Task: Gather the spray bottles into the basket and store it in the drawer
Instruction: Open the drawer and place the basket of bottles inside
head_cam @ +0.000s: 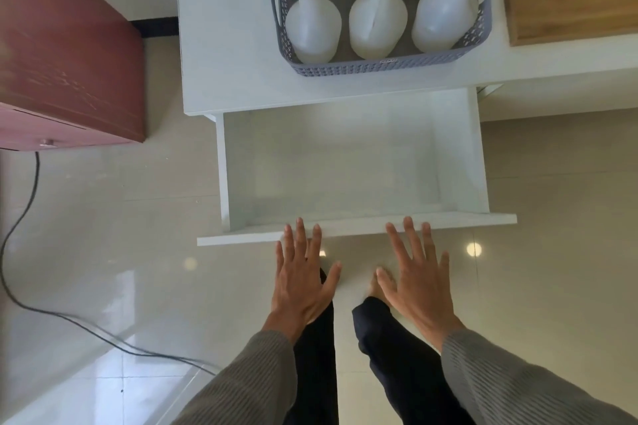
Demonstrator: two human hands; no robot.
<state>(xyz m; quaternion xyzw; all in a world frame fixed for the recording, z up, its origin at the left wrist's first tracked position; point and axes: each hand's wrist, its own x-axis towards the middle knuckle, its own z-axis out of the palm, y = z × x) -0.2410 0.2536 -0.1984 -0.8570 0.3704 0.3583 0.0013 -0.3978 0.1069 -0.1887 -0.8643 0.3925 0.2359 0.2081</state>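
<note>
The left hand (302, 281) and the right hand (417, 281) are both spread flat, fingers straight and apart, holding nothing, with their fingertips at the top edge of the front panel of the pulled-out white drawer (345, 228). Beyond the drawer, well apart from both hands, the grey lattice basket (379, 67) stands on the white bench (224, 45). The spray bottles (312, 31) stand inside it.
</note>
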